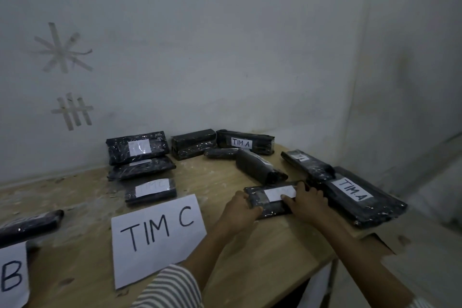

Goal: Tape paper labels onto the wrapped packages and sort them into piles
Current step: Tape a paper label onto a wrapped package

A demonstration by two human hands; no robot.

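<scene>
At the bottom middle of the frame, a grey-and-white striped sleeve pokes in. Just past it, a big white paper sheet marked TIM C lies flat on the light wooden desk. A white sheet marked B sits in the lower left corner. Right of the middle, both hands hold a flat black plastic-wrapped package that lies on the desk. The left hand has its grip curled round the package's left end. The right hand has its grip curled over the far right edge, with the thumb pressing the white paper label on top. Just beside it, on the right, lies a bigger black package labelled TIM.A. Farther back, left of the middle, sits a small black package labelled TIM C. Behind that, a stack of two black packages sits by the grey wall.
</scene>
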